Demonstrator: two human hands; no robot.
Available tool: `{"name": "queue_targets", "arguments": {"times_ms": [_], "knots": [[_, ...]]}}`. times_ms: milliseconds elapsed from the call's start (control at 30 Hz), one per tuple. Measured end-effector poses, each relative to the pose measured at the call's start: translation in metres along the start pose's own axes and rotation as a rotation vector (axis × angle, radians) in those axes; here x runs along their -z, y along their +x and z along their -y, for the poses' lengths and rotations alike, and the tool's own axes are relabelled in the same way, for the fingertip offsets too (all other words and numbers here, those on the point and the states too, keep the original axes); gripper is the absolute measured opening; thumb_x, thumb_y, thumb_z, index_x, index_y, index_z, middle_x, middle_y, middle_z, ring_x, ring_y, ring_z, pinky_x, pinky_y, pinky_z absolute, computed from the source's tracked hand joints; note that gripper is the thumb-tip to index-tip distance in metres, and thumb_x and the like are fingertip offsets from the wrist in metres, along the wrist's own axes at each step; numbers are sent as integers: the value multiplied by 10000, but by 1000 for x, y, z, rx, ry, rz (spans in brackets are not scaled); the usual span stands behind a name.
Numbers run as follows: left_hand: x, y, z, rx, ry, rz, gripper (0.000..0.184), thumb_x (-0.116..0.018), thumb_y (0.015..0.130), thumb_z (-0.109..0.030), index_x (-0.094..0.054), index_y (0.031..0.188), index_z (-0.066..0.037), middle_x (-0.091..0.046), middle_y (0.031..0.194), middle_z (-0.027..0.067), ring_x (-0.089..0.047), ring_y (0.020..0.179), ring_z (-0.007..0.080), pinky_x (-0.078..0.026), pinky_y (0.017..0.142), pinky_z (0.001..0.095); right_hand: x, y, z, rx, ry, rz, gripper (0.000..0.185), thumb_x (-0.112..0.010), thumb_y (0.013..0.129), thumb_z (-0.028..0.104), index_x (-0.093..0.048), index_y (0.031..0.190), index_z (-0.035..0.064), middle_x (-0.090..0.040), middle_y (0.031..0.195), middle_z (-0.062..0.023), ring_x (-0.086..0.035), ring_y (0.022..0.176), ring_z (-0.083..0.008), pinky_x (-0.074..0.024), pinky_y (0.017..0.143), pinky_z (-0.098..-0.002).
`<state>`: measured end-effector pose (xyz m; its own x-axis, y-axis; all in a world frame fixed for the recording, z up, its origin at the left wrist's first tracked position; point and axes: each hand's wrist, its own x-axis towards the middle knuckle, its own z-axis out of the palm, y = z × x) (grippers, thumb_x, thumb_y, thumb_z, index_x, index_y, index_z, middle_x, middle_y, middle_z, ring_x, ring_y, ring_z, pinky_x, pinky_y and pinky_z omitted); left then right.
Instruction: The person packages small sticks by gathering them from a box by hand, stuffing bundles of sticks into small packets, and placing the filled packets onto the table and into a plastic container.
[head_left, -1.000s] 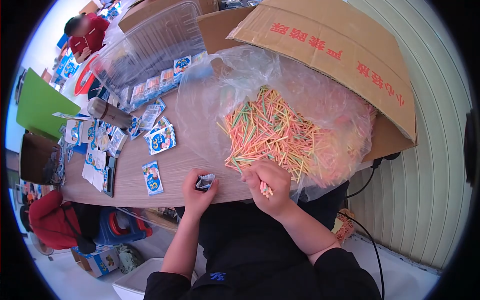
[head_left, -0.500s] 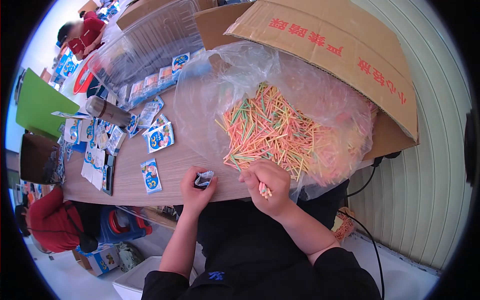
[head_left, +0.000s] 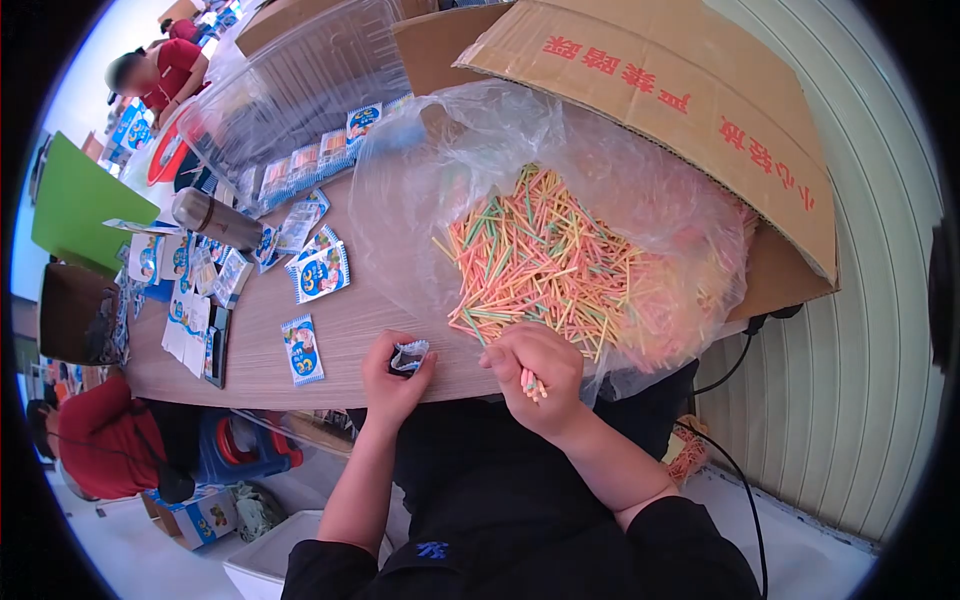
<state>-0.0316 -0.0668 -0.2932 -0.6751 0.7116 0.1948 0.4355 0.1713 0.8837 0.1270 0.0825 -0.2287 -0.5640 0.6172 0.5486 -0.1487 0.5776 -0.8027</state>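
My left hand (head_left: 393, 378) is wrapped round a small packet (head_left: 409, 356), whose open mouth faces up at the table's front edge. In my right hand (head_left: 540, 375), closed in a fist, is a bundle of thin candy sticks (head_left: 533, 385); their ends poke out below the fingers. Just beyond that fist lies a big heap of pink, yellow and green candy sticks (head_left: 545, 255), spilling from a clear plastic bag (head_left: 400, 200). Left of my left hand, one blue-and-white packet (head_left: 302, 350) lies flat on the table (head_left: 260, 375).
A cardboard box (head_left: 660, 90) on its side holds the bag. Behind stands a clear plastic bin (head_left: 300, 85) with filled packets. A metal flask (head_left: 215, 220), more packets (head_left: 322, 270) and a dark tray (head_left: 217, 348) occupy the left. People in red work beyond.
Both hands keep almost the same place and grip. The view has shifted very slightly, and the person in red at the upper left has leaned a little.
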Motion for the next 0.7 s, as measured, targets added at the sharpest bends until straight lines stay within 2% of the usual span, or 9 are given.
{"name": "queue_targets", "arguments": {"times_ms": [67, 167, 333, 467, 567, 700], "knots": [[0, 1, 0, -5, 0, 1, 261, -793, 746, -10, -588, 907, -24, -561, 832, 25, -541, 781, 123, -440, 709, 267, 0, 0, 0, -10, 4, -1, 179, -671, 900, 71, -657, 733, 9, -630, 665, -93, -644, 640, -248, -506, 616, -335], [0, 1, 0, -17, 17, -2, 259, -792, 747, -9, -587, 904, -24, -560, 830, 25, -541, 778, 124, -438, 706, 267, -1, -1, 1, -5, 44, -22, 194, -712, 861, 71, -597, 716, 13, -614, 681, -137, -621, 639, -324, -471, 604, -401], [-1, 1, -1, -11, 12, -3, 257, -791, 746, -10, -583, 898, -26, -558, 825, 23, -539, 772, 124, -435, 700, 266, -1, -2, 0, 1, 28, -15, 191, -710, 862, 70, -599, 719, 11, -614, 682, -137, -623, 642, -326, -472, 606, -402], [-1, 0, 0, -4, 17, 3, 258, -791, 744, -10, -583, 897, -27, -558, 826, 22, -538, 772, 122, -433, 700, 262, 0, -2, 1, 6, 33, -17, 191, -711, 861, 68, -597, 719, 9, -607, 677, -137, -615, 634, -324, -468, 600, -400], [-1, 1, -1, -14, 27, 5, 256, -790, 746, -10, -584, 897, -27, -559, 827, 22, -538, 774, 120, -432, 702, 260, 2, -2, 0, -18, -5, 15, 181, -667, 897, 62, -657, 725, 6, -647, 685, -99, -655, 655, -243, -519, 634, -330], [-1, 0, 1, -17, 26, 1, 250, -789, 753, -14, -585, 897, -28, -562, 829, 21, -538, 774, 118, -432, 702, 258, 2, -3, -3, -24, 0, 9, 173, -666, 897, 57, -660, 732, 4, -650, 689, -100, -657, 657, -242, -519, 636, -327]]}}
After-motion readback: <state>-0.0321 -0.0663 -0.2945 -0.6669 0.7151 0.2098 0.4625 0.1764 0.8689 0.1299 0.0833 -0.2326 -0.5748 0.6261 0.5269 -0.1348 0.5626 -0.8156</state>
